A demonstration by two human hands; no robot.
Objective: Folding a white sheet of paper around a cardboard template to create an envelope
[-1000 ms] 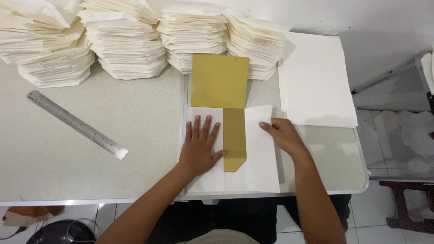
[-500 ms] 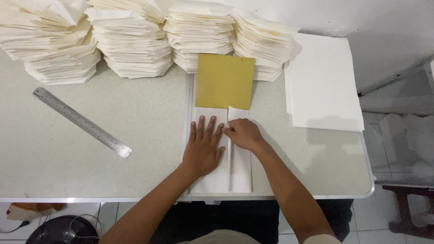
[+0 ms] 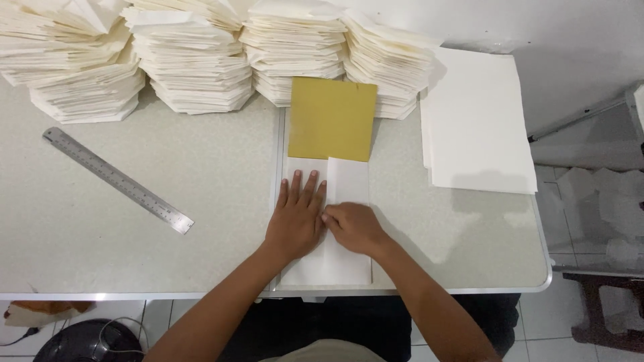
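I see my left hand [image 3: 295, 221] spread flat on the folded white paper [image 3: 347, 182], right hand [image 3: 353, 228] pressing its seam; next needs a firm crease.

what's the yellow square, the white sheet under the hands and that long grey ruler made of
The mustard-yellow square board looks like stiff matte card: flat, crisp edges. The folded white sheet under the left hand and right hand seems thin matte paper, since it holds sharp folds. The long grey ruler appears to be brushed steel, with a dull metallic sheen.
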